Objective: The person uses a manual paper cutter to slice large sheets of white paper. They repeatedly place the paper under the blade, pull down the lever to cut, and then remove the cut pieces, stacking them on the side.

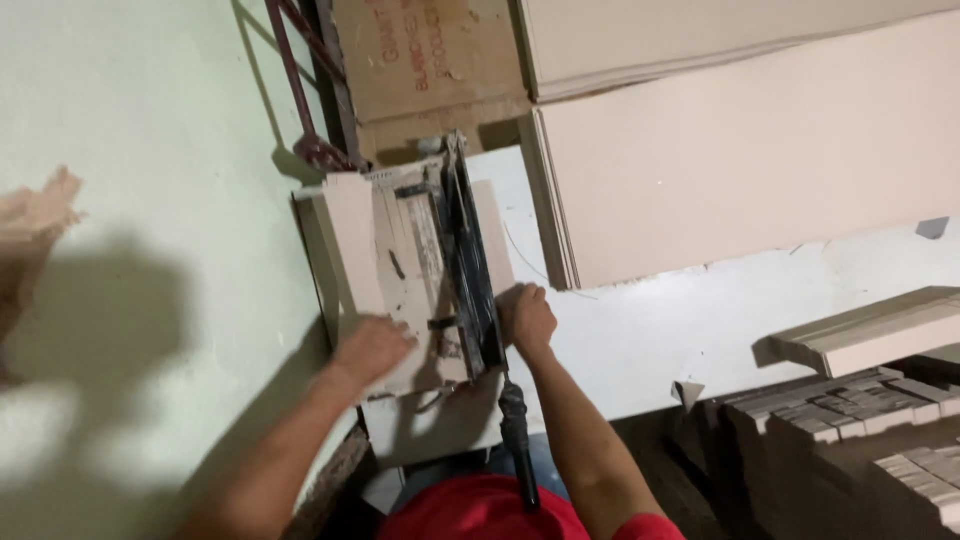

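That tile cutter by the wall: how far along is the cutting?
Done, it seems: stacks of small cut pieces sit at the right. In hand: a tile lies on the tile cutter, the left hand pressing it flat and the right hand beside the rail; the handle is untouched. Left: large whole tiles lean against the wall, apparently uncut.
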